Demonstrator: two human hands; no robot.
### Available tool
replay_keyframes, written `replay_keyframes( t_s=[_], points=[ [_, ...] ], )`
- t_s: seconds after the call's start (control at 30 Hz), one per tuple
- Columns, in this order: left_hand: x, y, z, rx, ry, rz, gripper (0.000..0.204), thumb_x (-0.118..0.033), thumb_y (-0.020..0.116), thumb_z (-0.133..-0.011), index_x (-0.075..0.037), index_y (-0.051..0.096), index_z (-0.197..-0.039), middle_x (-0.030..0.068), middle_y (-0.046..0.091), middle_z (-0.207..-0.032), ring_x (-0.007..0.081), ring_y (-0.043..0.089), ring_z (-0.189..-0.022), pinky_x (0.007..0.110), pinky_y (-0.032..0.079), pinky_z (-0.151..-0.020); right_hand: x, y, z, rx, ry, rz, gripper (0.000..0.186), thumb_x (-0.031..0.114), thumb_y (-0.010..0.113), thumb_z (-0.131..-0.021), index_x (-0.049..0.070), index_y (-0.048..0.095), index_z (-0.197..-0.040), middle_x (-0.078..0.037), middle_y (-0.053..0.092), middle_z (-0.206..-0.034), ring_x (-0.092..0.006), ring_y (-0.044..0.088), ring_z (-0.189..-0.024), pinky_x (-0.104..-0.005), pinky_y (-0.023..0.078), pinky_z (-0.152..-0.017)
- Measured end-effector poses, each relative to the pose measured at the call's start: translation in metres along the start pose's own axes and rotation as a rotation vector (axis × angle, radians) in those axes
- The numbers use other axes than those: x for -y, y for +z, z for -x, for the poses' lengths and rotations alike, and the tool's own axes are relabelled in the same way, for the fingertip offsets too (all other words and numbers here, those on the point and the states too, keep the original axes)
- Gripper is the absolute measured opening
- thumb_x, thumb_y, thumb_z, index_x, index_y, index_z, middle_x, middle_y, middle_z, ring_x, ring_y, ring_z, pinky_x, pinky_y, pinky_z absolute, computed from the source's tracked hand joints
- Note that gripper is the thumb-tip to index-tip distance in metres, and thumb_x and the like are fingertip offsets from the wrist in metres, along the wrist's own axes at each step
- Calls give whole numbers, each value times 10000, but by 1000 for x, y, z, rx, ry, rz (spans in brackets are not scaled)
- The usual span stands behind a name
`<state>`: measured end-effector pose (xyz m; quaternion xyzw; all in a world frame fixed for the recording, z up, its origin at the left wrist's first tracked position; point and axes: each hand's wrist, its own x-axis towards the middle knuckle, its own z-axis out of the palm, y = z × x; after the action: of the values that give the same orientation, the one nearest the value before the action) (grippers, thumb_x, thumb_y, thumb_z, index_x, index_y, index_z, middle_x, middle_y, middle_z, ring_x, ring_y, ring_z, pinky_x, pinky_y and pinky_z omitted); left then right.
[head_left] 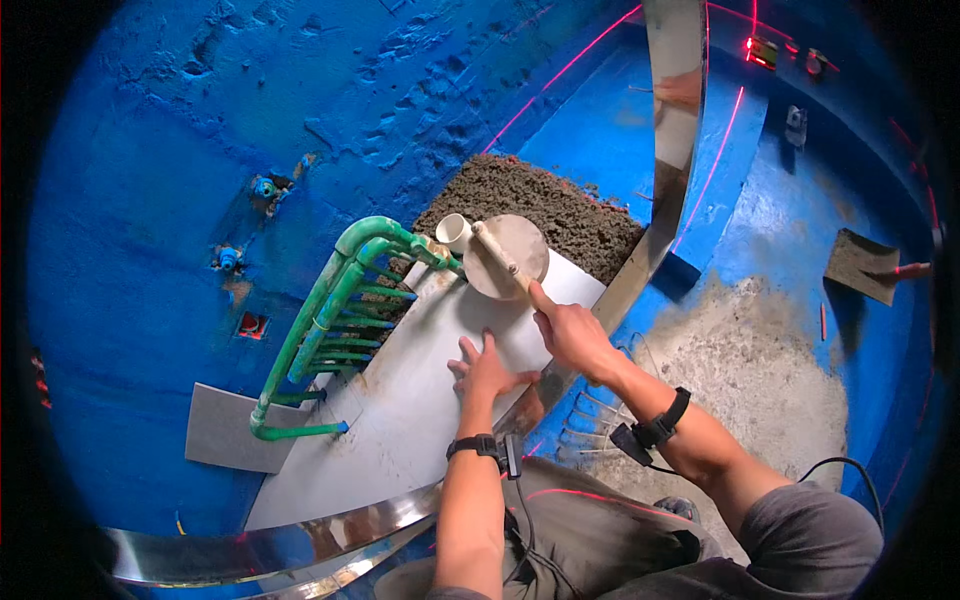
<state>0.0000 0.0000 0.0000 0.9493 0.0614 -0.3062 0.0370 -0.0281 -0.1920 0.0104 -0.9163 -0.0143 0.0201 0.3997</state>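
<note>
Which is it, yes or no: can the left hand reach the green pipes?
Probably yes: the left hand lies spread on the tile, and nothing seems to stand between it and the pipes.

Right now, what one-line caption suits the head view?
Right hand gripping a round-headed tool, left hand spread on a pale slab beside green pipes.

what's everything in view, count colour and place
Large smooth tile slab: one, white, centre
Round mallet: one, pale, over slab's far end
Bent plastic pipes: several, green, left of slab
Open pipe end: one, white, beside mallet
Grainy mortar bed: one, brown, beyond slab
Shiny metal strips: count unclear, silver, slab's right
Flat tile piece: one, grey, lower left
Square tool blade: one, brown, right
Thin laser lines: several, red, upper right
Rough wall: one, blue, left
Left hand: one, bare, on slab
Right hand: one, bare, gripping mallet
</note>
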Motion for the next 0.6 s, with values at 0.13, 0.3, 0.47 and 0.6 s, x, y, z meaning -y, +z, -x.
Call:
replay_keyframes(
  t_s=[0.13,0.3,0.47,0.6],
  points=[
    [11,1,-3,-64,27,2,1452,-690,916,-511,-252,144,-1660,199,25,-1710,604,109,-1501,750,305,-1114,-9,15,-10,-27,15,-3,527,218,512,-1010,95,405,-1511,-258,714,-898,-470,691,-824,-606,528,-750],
    [70,7,-52,-214,287,74,1220,-624,879,-625,-83,357,-1585,250,333,-1584,506,356,-1415,565,391,-1132,-20,26,15,-8,-32,-54,540,180,524,-996,98,399,-1514,-279,701,-894,-493,676,-832,-600,520,-762],
    [175,3,-106,-454,-22,208,1068,-625,827,-724,163,504,-1368,329,531,-1406,463,488,-1351,478,410,-1143,13,19,63,107,-44,-134,580,142,554,-976,102,400,-1534,-286,680,-853,-493,662,-800,-594,508,-739],
    [230,1,-146,-401,-278,326,704,-371,637,-936,161,512,-1379,324,570,-1410,427,571,-1309,409,465,-1083,9,29,73,134,-63,-145,579,121,558,-968,54,422,-1527,-296,663,-821,-483,656,-761,-585,500,-713]
  ],
)
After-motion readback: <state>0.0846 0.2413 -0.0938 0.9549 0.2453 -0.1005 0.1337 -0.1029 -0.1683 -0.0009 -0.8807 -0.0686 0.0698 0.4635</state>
